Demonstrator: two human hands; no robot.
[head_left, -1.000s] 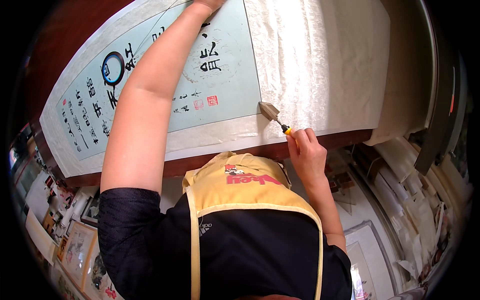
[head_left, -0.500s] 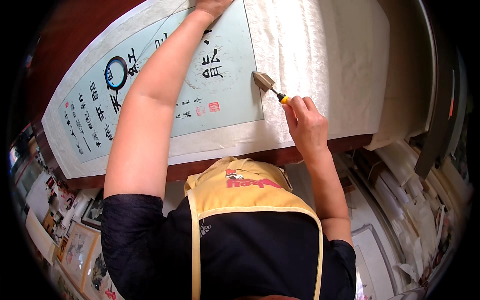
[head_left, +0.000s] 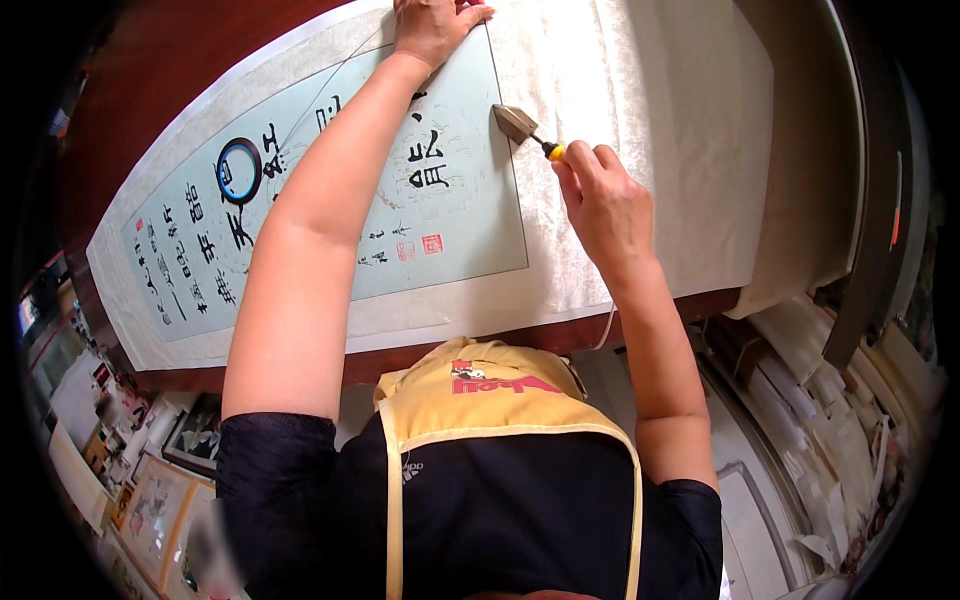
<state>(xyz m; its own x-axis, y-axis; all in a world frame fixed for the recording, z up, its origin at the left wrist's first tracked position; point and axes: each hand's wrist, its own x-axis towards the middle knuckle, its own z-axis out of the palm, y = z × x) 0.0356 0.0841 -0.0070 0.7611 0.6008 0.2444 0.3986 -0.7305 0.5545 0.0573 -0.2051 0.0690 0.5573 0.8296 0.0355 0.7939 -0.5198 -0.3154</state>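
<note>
A glossy dark red-brown tabletop [head_left: 150,90] lies beneath a broad white backing paper [head_left: 690,170], softly rippled and bright where the light falls on it. On its left part is the pale blue rectangular calligraphy sheet [head_left: 475,215], lying flat with fine creases, white margins around it and a straight right edge.

From where I stand, I see the left hand [head_left: 432,30] reaching to the blue sheet's far right corner, arm stretched across the sheet, back of the hand up and fingers pointing right; the view cuts it off, so I can't tell whether it grips anything. The right hand [head_left: 608,205], just right of the blue sheet, is closed around the yellow-and-black handle of a trowel-shaped metal tool [head_left: 515,122], whose flat head overlaps the sheet's right edge.

Thick red lettering and a cartoon figure mark the yellow cloth apron [head_left: 510,412] below the sheet, toward the wearer. Bold black brush characters [head_left: 430,172] run over the blue sheet. A black-and-blue ring [head_left: 257,170] lies among them on its left half, and small square red seals [head_left: 432,244] sit by its near right corner.
</note>
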